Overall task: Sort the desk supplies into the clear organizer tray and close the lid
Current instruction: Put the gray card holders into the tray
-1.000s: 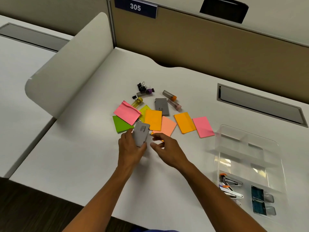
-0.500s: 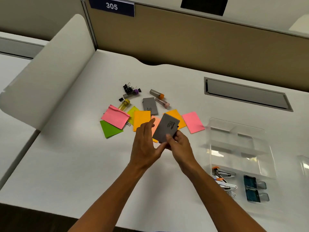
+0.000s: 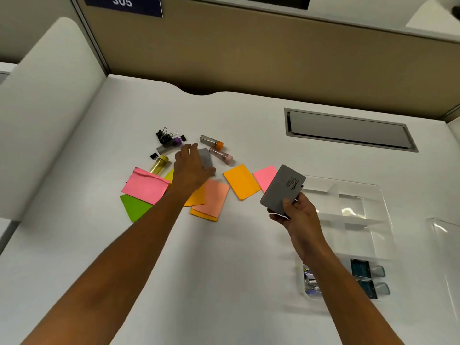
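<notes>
White cubicle desk (image 3: 224, 270): your right hand (image 3: 296, 215) pinches a grey box (image 3: 282, 189) just left of the clear organizer tray (image 3: 373, 195) at right, your left hand (image 3: 190, 168) spreads over the second grey box (image 3: 206, 158) mid-frame, so drop, then grab.

Right hand (image 3: 296, 215) holds grey box (image 3: 282, 189) beside tray (image 3: 378, 195).

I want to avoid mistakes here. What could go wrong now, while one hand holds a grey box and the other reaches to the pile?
1. The right hand pinches the grey box only at its lower end; it might slip before reaching the clear tray.
2. The left hand, reaching for the second grey box, could knock the pink-capped tube and make it roll.
</notes>
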A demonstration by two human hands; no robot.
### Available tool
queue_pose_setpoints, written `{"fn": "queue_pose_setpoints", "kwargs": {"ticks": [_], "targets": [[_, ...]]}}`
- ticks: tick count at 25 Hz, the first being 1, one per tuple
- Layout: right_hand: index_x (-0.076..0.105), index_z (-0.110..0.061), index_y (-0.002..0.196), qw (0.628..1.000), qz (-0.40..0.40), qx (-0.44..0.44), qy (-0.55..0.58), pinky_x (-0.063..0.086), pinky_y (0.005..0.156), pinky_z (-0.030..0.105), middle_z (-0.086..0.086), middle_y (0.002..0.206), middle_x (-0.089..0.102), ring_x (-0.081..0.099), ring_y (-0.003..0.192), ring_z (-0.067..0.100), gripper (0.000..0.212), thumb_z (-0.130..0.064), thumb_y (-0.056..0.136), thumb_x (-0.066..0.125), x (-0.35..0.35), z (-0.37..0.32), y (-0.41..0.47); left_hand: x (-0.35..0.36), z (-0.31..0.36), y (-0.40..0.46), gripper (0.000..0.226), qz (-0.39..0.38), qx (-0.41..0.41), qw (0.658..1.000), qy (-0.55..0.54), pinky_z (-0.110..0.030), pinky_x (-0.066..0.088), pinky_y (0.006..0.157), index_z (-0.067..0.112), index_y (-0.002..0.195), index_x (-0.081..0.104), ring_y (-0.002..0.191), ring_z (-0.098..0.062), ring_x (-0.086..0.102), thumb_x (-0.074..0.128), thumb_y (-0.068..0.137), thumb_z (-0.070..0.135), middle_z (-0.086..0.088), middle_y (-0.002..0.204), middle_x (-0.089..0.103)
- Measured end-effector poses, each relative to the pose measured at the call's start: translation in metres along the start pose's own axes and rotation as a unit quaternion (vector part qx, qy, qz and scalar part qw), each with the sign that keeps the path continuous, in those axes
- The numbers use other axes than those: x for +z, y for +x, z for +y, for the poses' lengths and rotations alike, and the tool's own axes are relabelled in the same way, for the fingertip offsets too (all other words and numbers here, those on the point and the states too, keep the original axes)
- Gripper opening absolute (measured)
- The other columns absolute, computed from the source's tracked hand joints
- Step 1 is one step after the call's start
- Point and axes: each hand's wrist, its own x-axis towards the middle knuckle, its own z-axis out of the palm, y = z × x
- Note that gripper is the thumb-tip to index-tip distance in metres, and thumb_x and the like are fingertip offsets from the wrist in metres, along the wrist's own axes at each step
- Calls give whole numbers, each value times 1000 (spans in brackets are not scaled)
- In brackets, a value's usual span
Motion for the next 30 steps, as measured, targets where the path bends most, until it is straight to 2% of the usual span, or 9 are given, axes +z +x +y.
{"fn": "queue_pose_setpoints", "kwargs": {"ticks": [3, 5, 9, 11, 16, 20, 25, 28, 30], "targets": [[55, -16, 127, 1000, 3, 15, 15, 55, 71, 36, 12, 122, 66, 66, 103, 34, 28, -7, 102, 45, -6, 3, 5, 6, 0, 26, 97, -66, 33, 995, 72, -47, 33, 107, 6, 142, 31, 135, -36, 31, 80, 68, 46, -17, 144, 36], [57, -20, 120, 999, 7, 26, 36, 54, 70, 36, 10, 119, 66, 64, 98, 32, 27, -6, 102, 42, -10, 5, 5, 7, 0, 40, 96, -104, 32, 992, 71, -45, 36, 107, 4, 139, 34, 132, -35, 36, 80, 67, 49, -16, 140, 41], [58, -21, 115, 996, 35, 40, 77, 54, 71, 39, 7, 114, 66, 63, 93, 26, 28, -4, 102, 40, -21, 4, 6, 5, 6, 57, 73, -159, 81, 966, 185, -39, 45, 89, 5, 116, 50, 114, -31, 48, 74, 65, 52, -13, 121, 50], [57, -18, 120, 994, 44, 43, 91, 52, 70, 38, 8, 114, 66, 62, 91, 25, 28, -4, 102, 39, -27, 3, 7, 3, 6, 55, 72, -171, 84, 963, 189, -35, 41, 77, 5, 111, 48, 105, -32, 48, 79, 59, 44, -12, 114, 45], [55, -15, 131, 997, 15, 49, 65, 57, 73, 36, 6, 115, 70, 67, 99, 25, 33, -6, 102, 43, -39, 4, -3, 2, 7, 51, 91, -159, 96, 963, 194, -35, 37, 76, 3, 122, 41, 108, -35, 43, 85, 54, 45, -16, 118, 40], [55, -16, 132, 995, 3, 55, 84, 60, 76, 34, 8, 116, 71, 68, 105, 27, 35, -4, 100, 47, -47, 6, -14, -2, 4, 48, 92, -150, 86, 964, 204, -37, 37, 76, 6, 122, 39, 109, -35, 37, 79, 56, 55, -15, 119, 36], [55, -16, 129, 980, 19, 65, 185, 60, 80, 40, 7, 109, 73, 72, 93, 23, 36, 0, 101, 42, -54, 4, -25, -23, 11, 32, 90, -83, 109, 981, 140, -36, 37, 79, 10, 124, 37, 112, -34, 36, 68, 56, 61, -13, 120, 36], [58, -16, 125, 977, 17, 66, 201, 57, 80, 39, 8, 108, 73, 71, 88, 21, 34, 1, 101, 40, -52, -1, -29, -41, 31, 13, 99, -25, 139, 984, 109, -36, 41, 79, 10, 127, 37, 110, -32, 38, 55, 52, 71, -14, 122, 38], [60, -17, 121, 977, 15, 63, 202, 54, 78, 37, 7, 106, 72, 71, 84, 19, 34, 1, 101, 39, -50, -5, -32, -49, 46, -4, 98, 6, 159, 983, 89, -38, 45, 82, 10, 129, 38, 110, -30, 40, 55, 56, 73, -13, 125, 40]]}}
